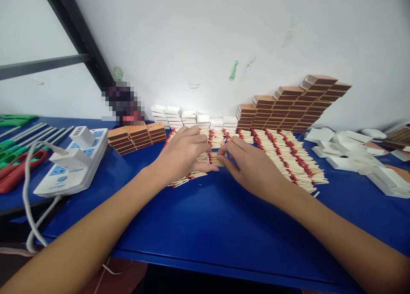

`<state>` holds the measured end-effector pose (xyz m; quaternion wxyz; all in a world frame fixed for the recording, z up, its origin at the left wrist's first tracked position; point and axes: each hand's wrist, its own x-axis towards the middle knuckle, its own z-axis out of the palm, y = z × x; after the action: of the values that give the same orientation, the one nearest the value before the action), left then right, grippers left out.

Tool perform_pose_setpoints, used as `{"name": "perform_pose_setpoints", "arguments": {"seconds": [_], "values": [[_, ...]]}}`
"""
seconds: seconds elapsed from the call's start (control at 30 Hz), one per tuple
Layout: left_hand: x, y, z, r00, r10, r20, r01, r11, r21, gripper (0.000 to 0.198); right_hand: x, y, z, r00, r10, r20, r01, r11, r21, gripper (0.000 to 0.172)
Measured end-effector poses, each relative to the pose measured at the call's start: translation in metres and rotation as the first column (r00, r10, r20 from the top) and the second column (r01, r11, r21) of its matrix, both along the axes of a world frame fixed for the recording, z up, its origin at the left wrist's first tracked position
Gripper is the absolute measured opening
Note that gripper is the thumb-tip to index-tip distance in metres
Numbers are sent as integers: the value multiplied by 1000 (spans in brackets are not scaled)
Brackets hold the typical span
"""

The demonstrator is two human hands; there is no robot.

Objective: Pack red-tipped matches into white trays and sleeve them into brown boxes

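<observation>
My left hand is closed around the left end of a small white matchbox tray, its thumb along the near side. Pale matchsticks lie side by side in the tray. At the tray's right end, my right hand pinches the matches between thumb and fingertips, with a little red showing there. The fingers partly cover the tray. Behind and to both sides of my hands lie rows of loose red-headed matches on the blue table.
Brown matchboxes rise in a stepped stack against the wall, beside stacked white trays. More matchboxes stand left. A power strip and scissors lie far left. White trays are heaped at right.
</observation>
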<state>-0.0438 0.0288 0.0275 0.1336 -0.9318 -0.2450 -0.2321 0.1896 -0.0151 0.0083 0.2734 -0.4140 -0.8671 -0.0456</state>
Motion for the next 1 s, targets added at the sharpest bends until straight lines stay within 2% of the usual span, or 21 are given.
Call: {"name": "perform_pose_setpoints", "arguments": {"seconds": [0.1,0.2,0.3,0.37,0.5,0.7,0.87,1.0], "values": [[-4,4,2,999,34,5,-34,999,7,48,-2,-5,3,998,4,-57,-2,999,35,12],[-10,10,7,995,91,29,-92,996,20,44,-7,-9,1,993,95,-76,-92,995,44,15],[-14,13,10,988,143,62,-144,989,13,40,-14,-11,-9,978,209,-9,-210,978,-24,21],[-15,14,11,984,162,69,-163,987,2,41,-19,-10,-15,970,241,38,-237,967,-94,24],[-15,15,9,983,174,63,-174,985,-5,41,-23,-8,-22,970,235,58,-222,959,-174,23],[-14,13,10,981,185,59,-184,983,-20,42,-24,-8,-15,976,213,46,-191,937,-292,11],[-13,13,10,982,184,32,-184,983,-18,43,-24,-10,-11,971,179,157,-133,955,-264,11],[-13,14,8,983,183,23,-183,983,-11,44,-23,-11,-10,968,178,179,-129,959,-252,9]]}}
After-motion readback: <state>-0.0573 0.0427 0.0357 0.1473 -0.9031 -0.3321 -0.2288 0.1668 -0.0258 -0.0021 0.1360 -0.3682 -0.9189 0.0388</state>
